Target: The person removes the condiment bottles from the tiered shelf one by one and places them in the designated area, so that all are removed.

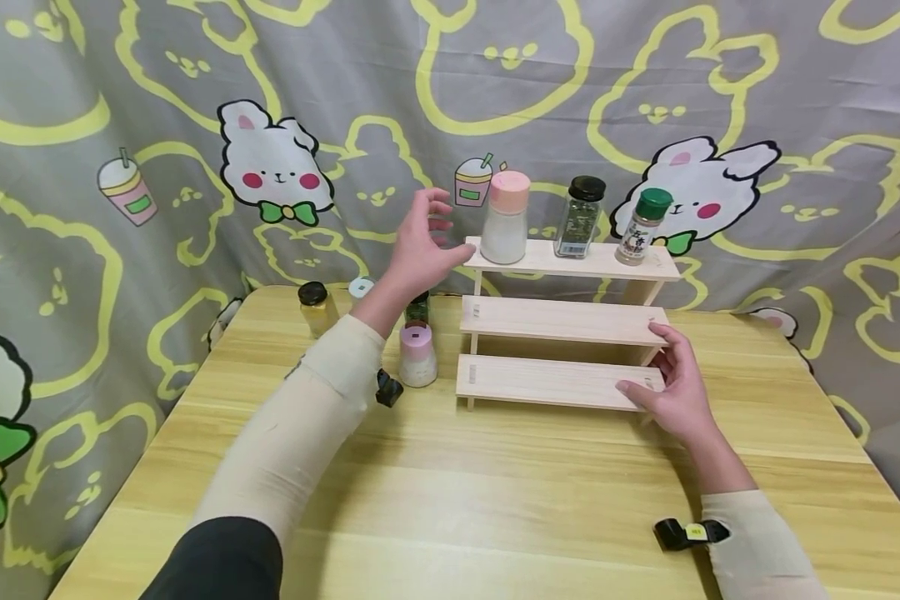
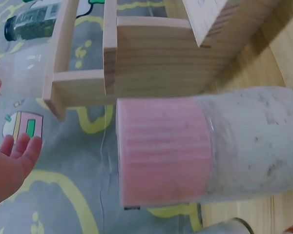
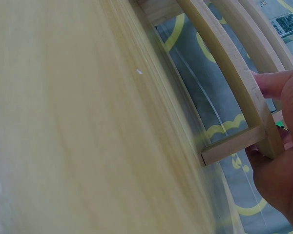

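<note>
1. Left hand (image 1: pixel 427 242): we record the fingers spread and the thumb standing well apart from them, with nothing held. It hovers by the left end of the top tier.
2. Nearest to this hand is the pink-capped jar (image 1: pixel 506 218), upright on the top tier of the wooden rack (image 1: pixel 562 318), just right of the thumb tip. We see a gap between hand and jar; whether the thumb touches the board's end, we cannot tell.
3. Right hand (image 1: pixel 671 383): we note it clamped on the rack's right end, thumb over the lowest tier, fingers curled at the end of the middle one.
4. Edges: we find the pink-capped jar close to the top tier's left end. A gap separates it from the black-capped jar (image 1: pixel 580 218); a narrower one follows before the green-capped bottle (image 1: pixel 643 227), which stands near the right end.
5. Room: we see the table (image 1: pixel 450 500) run on in front of the rack and past its right side. To the left, near the rack and below the left forearm, stands the lilac-capped jar (image 1: pixel 417 357); the curtain (image 1: pixel 390 75) hangs behind.
</note>
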### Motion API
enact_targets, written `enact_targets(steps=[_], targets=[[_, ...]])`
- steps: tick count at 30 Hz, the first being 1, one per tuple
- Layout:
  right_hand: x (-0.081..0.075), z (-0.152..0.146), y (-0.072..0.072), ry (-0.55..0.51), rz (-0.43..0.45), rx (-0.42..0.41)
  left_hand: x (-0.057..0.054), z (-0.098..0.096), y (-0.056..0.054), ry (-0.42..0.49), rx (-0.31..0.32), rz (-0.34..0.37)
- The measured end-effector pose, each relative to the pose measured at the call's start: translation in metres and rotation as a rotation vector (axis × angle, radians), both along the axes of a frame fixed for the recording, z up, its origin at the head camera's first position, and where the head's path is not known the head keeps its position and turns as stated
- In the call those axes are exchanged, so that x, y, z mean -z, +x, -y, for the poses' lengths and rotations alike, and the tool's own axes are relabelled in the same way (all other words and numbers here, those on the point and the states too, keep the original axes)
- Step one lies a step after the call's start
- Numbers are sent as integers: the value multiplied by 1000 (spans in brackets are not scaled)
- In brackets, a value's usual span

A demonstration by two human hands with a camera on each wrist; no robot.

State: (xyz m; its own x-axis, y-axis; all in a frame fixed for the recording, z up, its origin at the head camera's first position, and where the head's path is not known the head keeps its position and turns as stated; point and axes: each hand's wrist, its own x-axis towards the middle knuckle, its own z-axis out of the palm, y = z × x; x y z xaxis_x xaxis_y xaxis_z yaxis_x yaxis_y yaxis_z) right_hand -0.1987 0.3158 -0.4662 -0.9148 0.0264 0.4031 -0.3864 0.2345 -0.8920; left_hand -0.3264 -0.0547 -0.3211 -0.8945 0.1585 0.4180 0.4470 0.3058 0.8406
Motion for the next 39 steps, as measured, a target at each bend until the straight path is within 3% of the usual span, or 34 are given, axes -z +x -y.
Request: enact_targets(steps=[13,20,24,39], targets=[[-1,1,-2,16,1,2,-3,-30,-8,-41,7,-11],[-11,7,1,12,3,-9,-4,-42,-10,-60,-11,7],[-6,4,-1,5,2,-8,-3,-50,-9,-85,-19,28],[0,-1,-1,21,16,10,4,-63,-13,-100,-64,0]])
